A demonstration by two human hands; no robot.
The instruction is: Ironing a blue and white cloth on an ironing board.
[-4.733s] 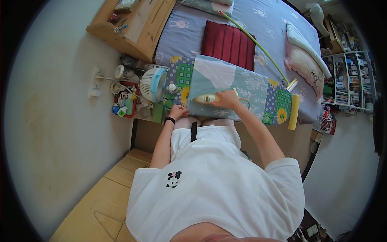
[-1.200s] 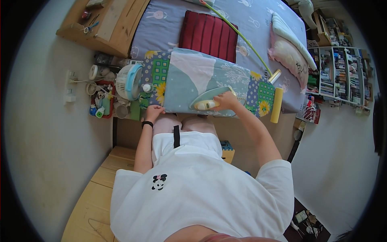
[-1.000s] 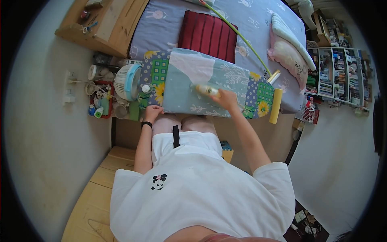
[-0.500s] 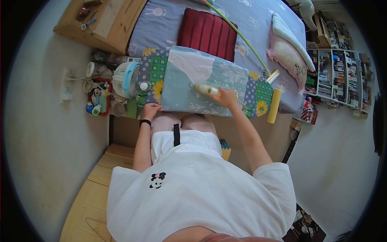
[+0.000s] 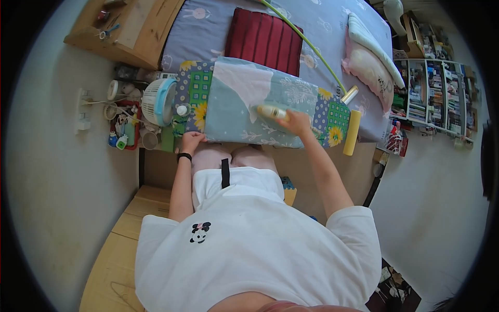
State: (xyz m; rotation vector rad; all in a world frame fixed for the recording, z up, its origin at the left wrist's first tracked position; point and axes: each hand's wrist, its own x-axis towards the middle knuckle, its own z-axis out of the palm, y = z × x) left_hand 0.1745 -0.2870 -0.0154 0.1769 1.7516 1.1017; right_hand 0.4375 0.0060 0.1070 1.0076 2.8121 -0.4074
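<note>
My right hand [image 5: 297, 122] grips a pale yellow bottle [image 5: 272, 112], tilted with its narrow end pointing left. It is just over or on a blue-green cloth [image 5: 234, 122] with white leaf prints and a pale pink patch; motion blur hides whether they touch. My left hand [image 5: 193, 140] pinches the near left corner of that cloth, a black band round the wrist. Under the cloth is a tabletop cover [image 5: 200, 86] of sunflowers and green checks, showing at both ends. A small white-topped container [image 5: 183, 109] stands on it at the left.
A white-and-blue fan [image 5: 159, 102] stands left of the cloth, near a red basket [image 5: 132, 132] of small bottles. Beyond lie a dark red cushion [image 5: 264, 41] and a long green stick [image 5: 312, 48] on the bed. A yellow roll [image 5: 352, 133] sits at the right edge.
My right hand and the bottle have shifted slightly right and toward the far side over the cloth. My left hand keeps its pinch at the corner. The whole view has moved slightly.
</note>
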